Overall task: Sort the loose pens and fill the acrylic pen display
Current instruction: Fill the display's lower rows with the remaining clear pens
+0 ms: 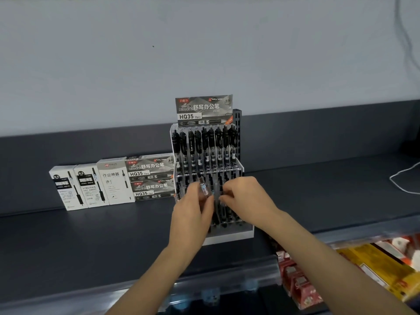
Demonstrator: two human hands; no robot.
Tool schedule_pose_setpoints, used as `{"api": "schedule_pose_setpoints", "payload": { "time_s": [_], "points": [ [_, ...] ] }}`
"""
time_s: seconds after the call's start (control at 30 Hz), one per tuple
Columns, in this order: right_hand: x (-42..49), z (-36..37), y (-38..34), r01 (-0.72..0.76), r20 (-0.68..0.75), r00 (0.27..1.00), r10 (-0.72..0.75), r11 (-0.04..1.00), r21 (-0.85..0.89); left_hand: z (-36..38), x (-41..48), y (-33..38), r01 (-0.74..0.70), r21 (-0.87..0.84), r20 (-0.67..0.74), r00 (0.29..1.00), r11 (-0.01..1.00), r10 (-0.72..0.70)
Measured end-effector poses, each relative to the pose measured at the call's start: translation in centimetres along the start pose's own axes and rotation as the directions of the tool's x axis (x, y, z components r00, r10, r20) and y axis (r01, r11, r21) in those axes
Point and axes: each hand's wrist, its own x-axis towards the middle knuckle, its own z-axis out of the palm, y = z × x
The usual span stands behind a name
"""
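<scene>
The tiered acrylic pen display [246, 234] stands on a dark shelf, its upper row filled with several black pens [200, 146] under an HQ35 header card [204, 109]. My left hand [193, 214] holds a small bunch of clear-barrelled pens [203, 186] upright in front of the lower tier. My right hand [244, 198] pinches one pen [217, 196] beside that bunch, just in front of the lower row. Black pens stand in the lower slots, partly hidden behind both hands.
White pen boxes [91, 185] and two stacked grey HQ35 boxes [152, 176] line up left of the display. The shelf's front edge [136, 289] runs below my arms. A white cable [402, 180] lies at the right. Red and yellow packets [341, 269] fill the lower shelf.
</scene>
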Motion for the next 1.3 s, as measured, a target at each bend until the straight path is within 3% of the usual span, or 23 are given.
{"api": "schedule_pose_setpoints", "payload": {
  "time_s": [0.3,0.43,0.73,0.93,1.3],
  "points": [
    [0.0,0.3,0.4,-0.021,-0.045,0.999,0.024,0.997,0.071,0.1,0.6,-0.2,0.000,0.059,0.060,0.998,0.998,-0.004],
    [-0.1,0.3,0.7,-0.042,-0.045,0.998,0.048,0.993,0.110,0.4,0.7,-0.3,-0.067,0.181,0.124,0.991,0.981,0.045],
    [-0.5,1.2,0.3,-0.131,-0.143,0.976,0.166,0.964,0.230,1.7,0.7,-0.2,-0.093,0.380,0.221,0.975,0.920,0.007],
    [-0.6,1.3,0.3,-0.081,-0.178,0.977,0.122,0.972,0.222,1.8,1.1,-0.2,-0.097,0.364,0.213,0.977,0.926,0.019],
    [-0.2,1.4,0.1,-0.105,-0.149,0.980,0.132,0.978,0.178,1.7,1.6,0.5,-0.195,0.635,0.320,0.947,0.747,-0.025]
  ]
}}
